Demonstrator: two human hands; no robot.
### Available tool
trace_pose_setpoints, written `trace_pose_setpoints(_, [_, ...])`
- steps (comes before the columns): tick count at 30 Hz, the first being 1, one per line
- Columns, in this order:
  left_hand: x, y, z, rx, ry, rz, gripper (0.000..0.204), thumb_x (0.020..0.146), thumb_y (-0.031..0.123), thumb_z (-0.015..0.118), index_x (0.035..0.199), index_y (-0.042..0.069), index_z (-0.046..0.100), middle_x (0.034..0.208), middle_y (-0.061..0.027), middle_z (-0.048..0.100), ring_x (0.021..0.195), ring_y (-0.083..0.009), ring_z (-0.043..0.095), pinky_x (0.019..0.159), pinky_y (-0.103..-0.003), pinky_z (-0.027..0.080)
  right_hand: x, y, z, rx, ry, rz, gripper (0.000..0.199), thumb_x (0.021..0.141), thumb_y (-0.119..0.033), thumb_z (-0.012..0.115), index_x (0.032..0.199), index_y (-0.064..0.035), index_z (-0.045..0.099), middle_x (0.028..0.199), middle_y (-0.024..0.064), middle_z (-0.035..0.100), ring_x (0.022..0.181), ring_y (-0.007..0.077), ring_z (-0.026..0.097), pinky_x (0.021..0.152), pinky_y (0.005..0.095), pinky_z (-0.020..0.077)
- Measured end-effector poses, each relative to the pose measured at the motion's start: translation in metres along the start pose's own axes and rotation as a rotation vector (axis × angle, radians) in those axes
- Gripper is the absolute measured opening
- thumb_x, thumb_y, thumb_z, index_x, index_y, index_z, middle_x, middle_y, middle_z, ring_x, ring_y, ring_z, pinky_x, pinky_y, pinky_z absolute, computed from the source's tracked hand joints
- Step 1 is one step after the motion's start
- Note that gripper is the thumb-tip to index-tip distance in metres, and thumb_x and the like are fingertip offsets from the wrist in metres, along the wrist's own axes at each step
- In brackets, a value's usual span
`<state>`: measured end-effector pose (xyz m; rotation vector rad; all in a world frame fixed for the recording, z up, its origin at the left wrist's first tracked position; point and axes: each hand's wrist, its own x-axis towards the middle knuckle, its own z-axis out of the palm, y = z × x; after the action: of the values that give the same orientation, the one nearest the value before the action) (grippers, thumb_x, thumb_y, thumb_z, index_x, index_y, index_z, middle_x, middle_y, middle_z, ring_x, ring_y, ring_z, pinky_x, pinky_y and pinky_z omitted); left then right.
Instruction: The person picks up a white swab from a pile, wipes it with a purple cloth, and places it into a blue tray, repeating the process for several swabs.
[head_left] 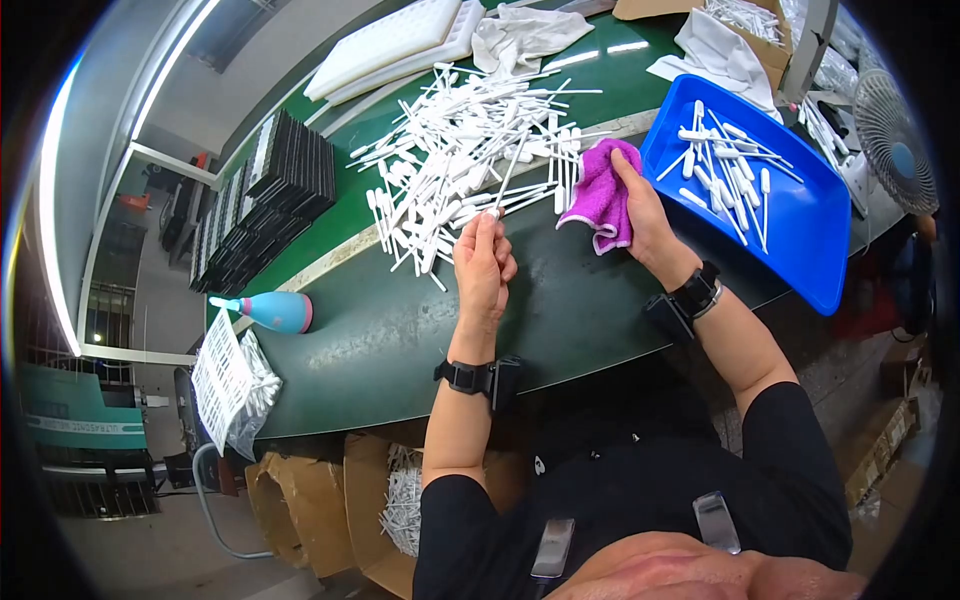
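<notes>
My left hand [484, 265] is closed, its fingertips pinching a thin white plastic stick [508, 178] that points up and away over the pile. A bunched purple cloth [597, 195] with a pale edge hangs from my right hand [648, 215], thumb on top and fingers behind it. Just beyond both hands spreads a large heap of white plastic sticks [440, 140], many with a thicker rounded end. To the right of the cloth lies a blue tray [815, 245] with several more such sticks loose in it.
Stacked black trays [290, 165] stand at the left, near a blue-and-pink bottle [280, 312] and a bag of white pieces [258, 390]. White foam-like slabs [385, 45], white rags [525, 38] and an open carton [770, 55] sit at the back. A fan [893, 140] is at far right.
</notes>
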<state>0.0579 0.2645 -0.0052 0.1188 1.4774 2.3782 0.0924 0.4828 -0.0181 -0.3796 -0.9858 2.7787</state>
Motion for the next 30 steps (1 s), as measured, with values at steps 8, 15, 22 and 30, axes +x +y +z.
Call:
trace_pose_setpoints(8, [-0.001,0.007,0.003,-0.05,0.048,-0.031,0.025,0.095,0.023,0.052,0.104,0.001,0.059,0.076,0.0019,0.05,0.053,-0.0042,0.036,0.039,-0.019,0.027,-0.003,-0.002,0.004,0.015,-0.032,0.02,0.032,0.097,-0.032,0.048,0.113,-0.0053,0.057,0.102,0.0069,0.065,0.089,0.0166,0.064,0.081,0.0307,0.0528])
trace_pose_setpoints(15, [-0.001,0.006,0.001,-0.058,0.093,0.017,0.022,0.095,0.025,0.053,0.099,0.004,0.059,0.074,0.002,0.049,0.051,-0.0045,0.037,0.038,-0.019,0.028,-0.012,-0.002,0.018,0.079,-0.044,0.005,0.039,0.098,-0.036,0.044,0.119,-0.0046,0.054,0.11,0.0091,0.062,0.095,0.0175,0.063,0.084,0.031,0.0525])
trace_pose_setpoints(22, [-0.025,-0.014,0.036,0.558,-0.268,-0.303,0.026,0.097,0.03,0.049,0.084,0.007,0.051,0.061,0.0028,0.046,0.041,-0.0045,0.036,0.036,-0.019,0.029,-0.025,0.021,0.021,-0.043,-0.094,0.116,0.04,0.097,-0.041,0.045,0.113,-0.0062,0.056,0.1,0.0065,0.064,0.087,0.018,0.062,0.079,0.0307,0.0509])
trace_pose_setpoints(30, [-0.037,-0.026,0.049,0.619,-0.542,-0.306,0.025,0.096,0.029,0.053,0.084,0.006,0.054,0.058,0.001,0.052,0.04,-0.0069,0.043,0.037,-0.023,0.035,0.01,0.003,-0.042,0.113,-0.39,-0.125,0.036,0.097,-0.039,0.047,0.107,-0.0062,0.057,0.089,0.0031,0.063,0.075,0.0148,0.06,0.069,0.0282,0.0486])
